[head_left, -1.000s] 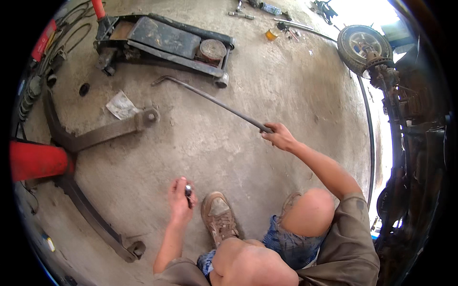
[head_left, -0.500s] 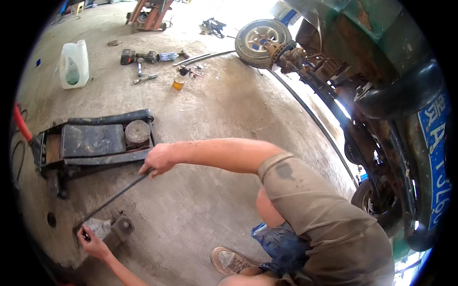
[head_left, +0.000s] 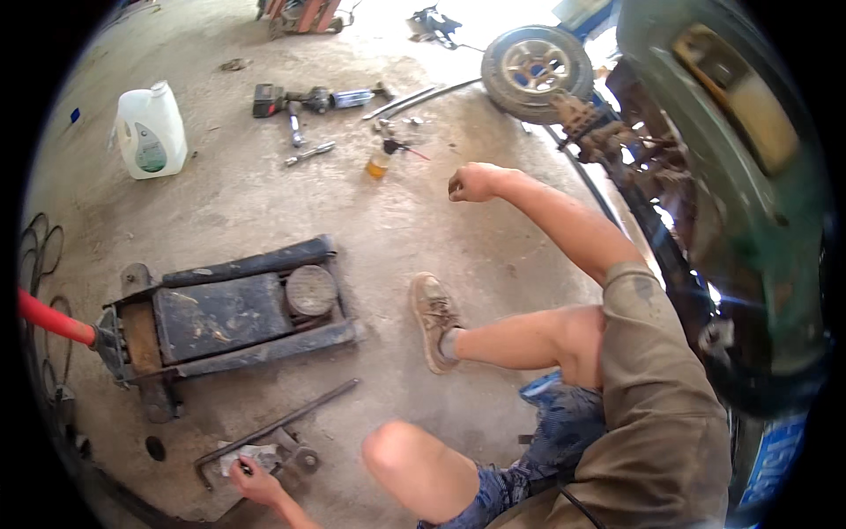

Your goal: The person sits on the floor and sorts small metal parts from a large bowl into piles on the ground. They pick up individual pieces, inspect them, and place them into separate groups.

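Note:
My left hand (head_left: 256, 481) is low on the left, its fingers pinched round a small dark piece (head_left: 246, 468). Just beyond it, a long dark metal bar (head_left: 286, 420) with a bent end lies on the floor. A grimy metal bracket (head_left: 305, 459) sits beside the bar, with something pale and crumpled (head_left: 260, 454) partly under my fingers. My right hand (head_left: 477, 182) hangs in the air over the floor, fingers curled; whether anything is in them is hidden. Nearest to it stands a small container of amber liquid (head_left: 378, 165) with a dark top.
A black floor jack (head_left: 220, 319) with a red handle (head_left: 57, 317) stands at left. Behind it are a white jug (head_left: 152, 132), a cordless impact wrench (head_left: 313, 99) and a ratchet (head_left: 310, 154). A raised green vehicle (head_left: 749, 238) and a loose wheel (head_left: 538, 72) are at right.
My right hand has let go of the bar's upper end and moved up and right. The bar now lies on the floor. My left hand stays near its bent end. The view has shifted.

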